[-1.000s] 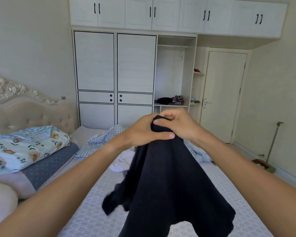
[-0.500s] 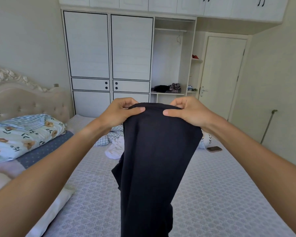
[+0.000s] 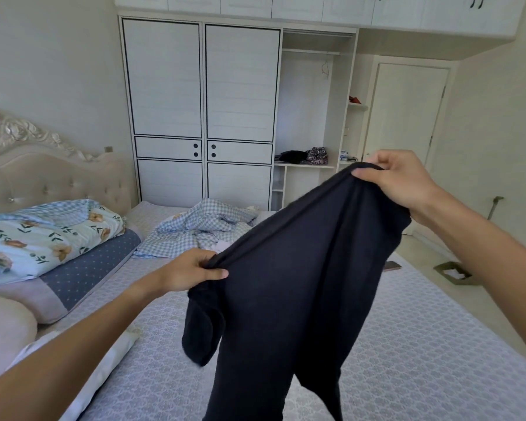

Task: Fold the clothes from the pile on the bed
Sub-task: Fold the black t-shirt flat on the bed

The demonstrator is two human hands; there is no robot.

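head view: left hand [image 3: 192,270] and right hand [image 3: 398,177] each pinch the top edge of a dark garment [image 3: 295,284], stretched slanting above the bed [image 3: 407,344], right hand higher.

The lower part of the dark garment [image 3: 289,299] is cut off by the bottom edge, so its full shape cannot be told. Behind the garment, part of the bed [image 3: 422,354] and the near side of the checked clothes pile [image 3: 201,229] are hidden. A flat object [image 3: 393,265] beside the garment's right edge is mostly covered and cannot be identified. The upper cabinets [image 3: 316,7] above the wardrobe [image 3: 201,110] are cropped by the top edge.
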